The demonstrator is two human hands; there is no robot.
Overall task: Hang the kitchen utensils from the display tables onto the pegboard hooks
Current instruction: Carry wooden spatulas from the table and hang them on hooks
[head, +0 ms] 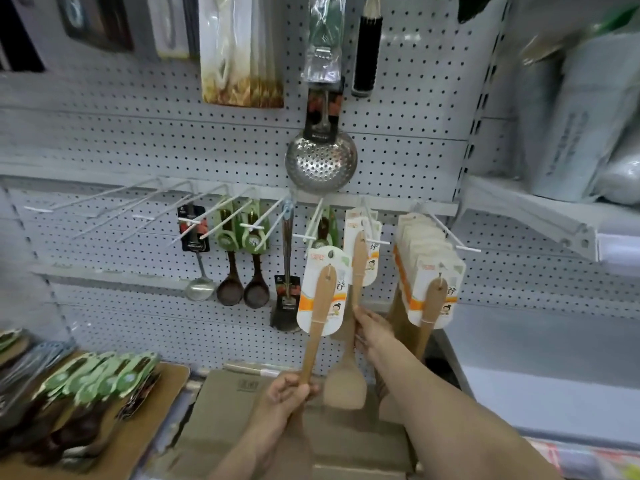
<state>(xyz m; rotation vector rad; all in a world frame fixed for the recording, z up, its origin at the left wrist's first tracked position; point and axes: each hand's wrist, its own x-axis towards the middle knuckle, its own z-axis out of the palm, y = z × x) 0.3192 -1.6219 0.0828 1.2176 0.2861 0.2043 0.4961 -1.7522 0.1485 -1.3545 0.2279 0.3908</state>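
My left hand grips the lower handle of a wooden spatula on a white and orange card, held upright in front of the pegboard. My right hand holds the handle of a second wooden spatula, whose card sits on a white hook. To the right, a bunch of carded wooden spatulas hangs on another hook. Dark wooden spoons, a small ladle and a metal turner hang further left.
A steel skimmer hangs above the hook row. Several bare hooks stick out at the left. Green-carded spoons lie stacked on a board at lower left. A cardboard box sits below my hands. Wrapped packs fill a right shelf.
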